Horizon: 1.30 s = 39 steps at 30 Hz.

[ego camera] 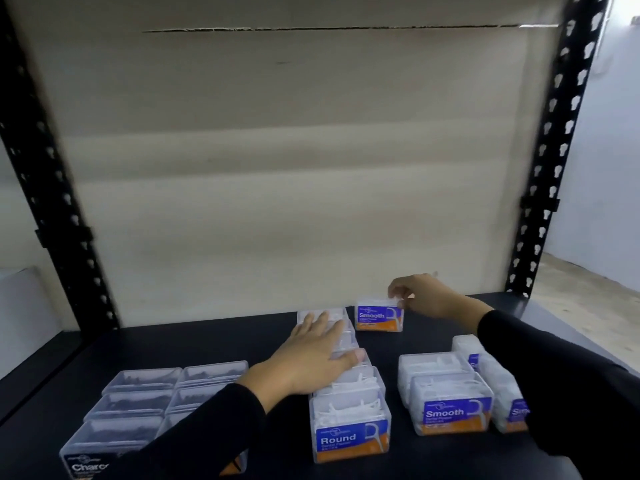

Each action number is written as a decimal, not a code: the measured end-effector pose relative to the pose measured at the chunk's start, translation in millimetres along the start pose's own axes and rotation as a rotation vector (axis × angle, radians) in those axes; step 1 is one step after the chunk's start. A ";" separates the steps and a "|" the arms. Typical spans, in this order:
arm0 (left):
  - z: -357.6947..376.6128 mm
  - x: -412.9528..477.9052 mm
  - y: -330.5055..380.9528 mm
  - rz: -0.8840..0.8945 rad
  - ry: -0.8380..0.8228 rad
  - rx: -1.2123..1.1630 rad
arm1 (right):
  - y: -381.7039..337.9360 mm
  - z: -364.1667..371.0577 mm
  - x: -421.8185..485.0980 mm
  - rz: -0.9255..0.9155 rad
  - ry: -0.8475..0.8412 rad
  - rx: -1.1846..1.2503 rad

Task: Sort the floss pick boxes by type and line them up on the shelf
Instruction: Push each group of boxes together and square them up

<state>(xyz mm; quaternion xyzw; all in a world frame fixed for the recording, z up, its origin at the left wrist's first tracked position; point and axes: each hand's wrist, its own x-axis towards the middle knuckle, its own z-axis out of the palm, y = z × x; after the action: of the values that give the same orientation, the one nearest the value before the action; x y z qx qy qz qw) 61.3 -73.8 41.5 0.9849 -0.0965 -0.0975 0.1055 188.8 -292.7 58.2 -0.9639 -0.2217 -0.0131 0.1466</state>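
Observation:
On the black shelf (207,344) clear floss pick boxes stand in groups. Several Charcoal boxes (136,407) fill two columns at the left. A single column of Round boxes (349,431) runs front to back in the middle, and my left hand (311,355) lies flat on top of it, fingers spread. At the back stands one Smooth box (379,317); my right hand (422,296) pinches its top right corner. More Smooth boxes (450,407) sit at the front right, some partly hidden by my right sleeve.
A beige cardboard panel (294,168) closes the back of the shelf. Black perforated uprights stand at the left (52,202) and right (550,168). Bare shelf surface lies between the groups and behind the Charcoal boxes.

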 end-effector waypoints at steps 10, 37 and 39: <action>2.1 0.5 0.9 0.002 0.005 0.009 | 37.2 -15.7 -65.1 -0.030 -0.028 -0.091; 4.1 -21.5 61.5 0.151 0.129 0.080 | 30.7 -31.4 -135.6 0.056 -0.272 -0.019; 10.8 -26.3 87.1 0.204 0.099 0.133 | 40.9 -31.3 -149.2 0.107 -0.285 -0.085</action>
<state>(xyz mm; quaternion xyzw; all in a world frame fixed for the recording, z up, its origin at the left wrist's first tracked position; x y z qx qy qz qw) 18.9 -153.9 55.4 0.9784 -0.1969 -0.0308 0.0541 73.2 -400.0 63.3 -0.9718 -0.1880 0.1223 0.0733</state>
